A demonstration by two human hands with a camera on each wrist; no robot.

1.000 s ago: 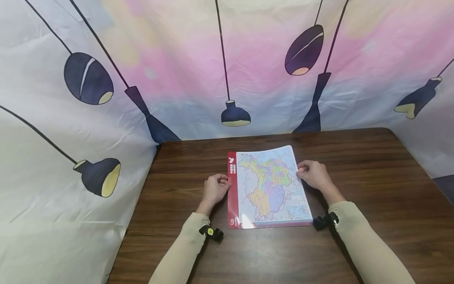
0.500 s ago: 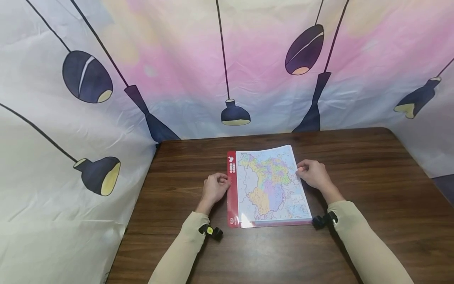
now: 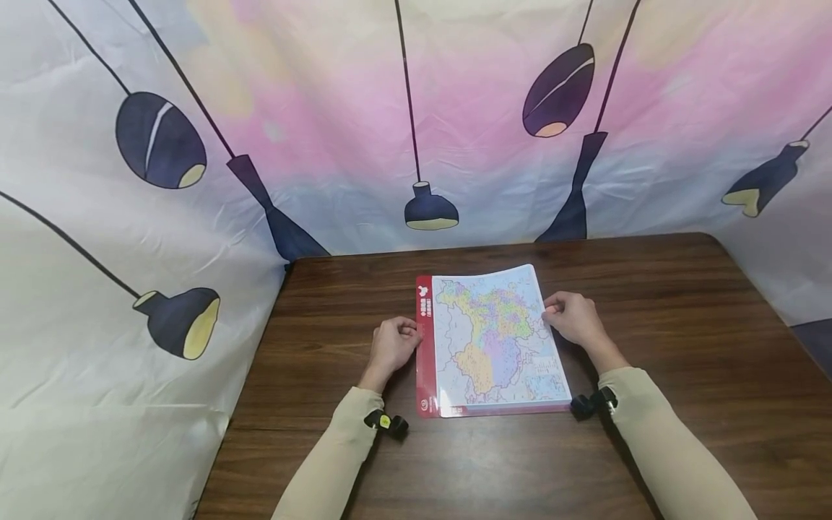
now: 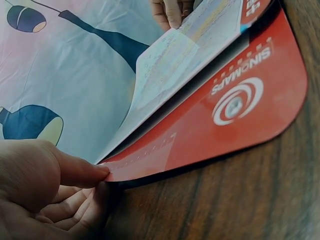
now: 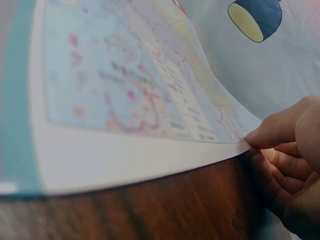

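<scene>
**Map book: both edges pinched, cover just starting to lift**

Map book [image 3: 490, 343] lies mid-worktop [image 3: 682, 325], long axis running away from the person, red spine strip on the left. Left hand [image 3: 392, 345] has thumb and curled fingers [image 4: 82, 172] pinching the red edge. Right hand [image 3: 575, 318] pinches the top sheet's right edge, lifted slightly off the pages below. Opening looks barely begun; book otherwise flat. Probably only one sheet is lifted, wrist view too blurred to confirm.
</scene>
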